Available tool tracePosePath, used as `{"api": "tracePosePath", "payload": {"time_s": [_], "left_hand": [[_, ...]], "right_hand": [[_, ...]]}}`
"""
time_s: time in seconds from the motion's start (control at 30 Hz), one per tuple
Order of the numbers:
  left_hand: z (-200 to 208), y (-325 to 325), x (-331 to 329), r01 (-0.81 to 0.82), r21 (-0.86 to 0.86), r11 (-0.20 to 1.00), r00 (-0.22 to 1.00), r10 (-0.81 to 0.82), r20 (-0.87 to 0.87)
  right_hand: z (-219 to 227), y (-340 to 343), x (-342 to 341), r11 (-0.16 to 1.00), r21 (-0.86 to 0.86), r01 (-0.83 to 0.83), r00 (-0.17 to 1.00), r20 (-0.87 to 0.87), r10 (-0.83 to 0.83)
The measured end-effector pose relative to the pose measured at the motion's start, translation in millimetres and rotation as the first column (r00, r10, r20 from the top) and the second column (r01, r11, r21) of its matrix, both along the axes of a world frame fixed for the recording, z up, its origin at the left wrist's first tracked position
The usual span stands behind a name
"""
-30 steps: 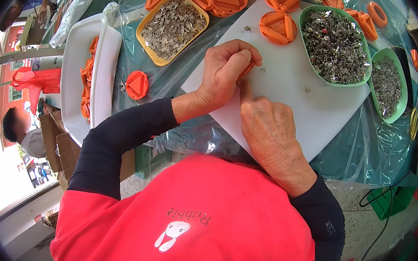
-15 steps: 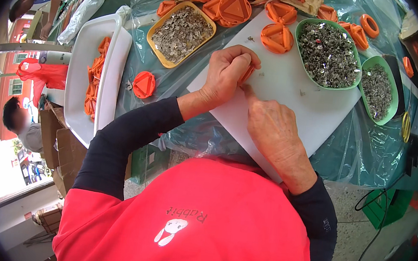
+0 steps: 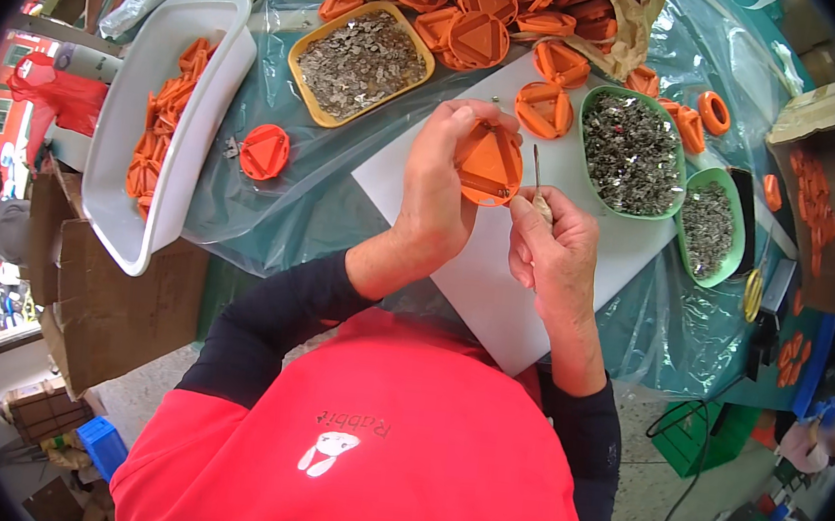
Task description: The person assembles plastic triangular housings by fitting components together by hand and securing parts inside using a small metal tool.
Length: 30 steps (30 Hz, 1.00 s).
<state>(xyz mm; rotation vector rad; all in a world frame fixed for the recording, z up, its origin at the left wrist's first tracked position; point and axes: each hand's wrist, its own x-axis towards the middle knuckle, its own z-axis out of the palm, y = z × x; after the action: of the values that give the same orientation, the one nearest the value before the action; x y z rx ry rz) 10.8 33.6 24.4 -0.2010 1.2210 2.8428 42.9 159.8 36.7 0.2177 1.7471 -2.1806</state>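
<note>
Orange disc (image 3: 488, 164): held over the white board (image 3: 487, 272), clasped by the half-curled left hand (image 3: 433, 184)!
Thin tool (image 3: 537, 177): pinched upright above that board by the curled right hand (image 3: 559, 254), seemingly beside the disc!

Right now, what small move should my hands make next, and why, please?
Probably tilt the tool so that its tip meets the disc. The left hand holds the disc with its triangle side in view; the right hand grips the tool, whose tip points up beside the disc, not over its face.
</note>
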Motion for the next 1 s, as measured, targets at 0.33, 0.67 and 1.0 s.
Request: {"api": "tracePosePath", "payload": {"time_s": [0.33, 0.67, 1.0], "left_hand": [[4.6, 0.4, 21.5, -0.265, -0.386, 0.884, 0.945, 0.16, -0.284], [-8.5, -23.6, 7.2, -0.474, -0.6, 0.644, 0.828, 0.095, -0.552], [-7.9, -39.7, 3.4, -0.535, -0.652, 0.538, 0.783, 0.027, -0.621]], "right_hand": [[20.0, 4.3, -17.8, 0.99, -0.143, 0.013, 0.999, -0.034, -0.018], [21.5, -13.5, -32.6, 0.988, -0.154, -0.014, 0.999, 0.027, 0.018], [28.6, -28.3, -42.6, 0.996, -0.086, -0.013, 0.999, 0.042, 0.017]]}}
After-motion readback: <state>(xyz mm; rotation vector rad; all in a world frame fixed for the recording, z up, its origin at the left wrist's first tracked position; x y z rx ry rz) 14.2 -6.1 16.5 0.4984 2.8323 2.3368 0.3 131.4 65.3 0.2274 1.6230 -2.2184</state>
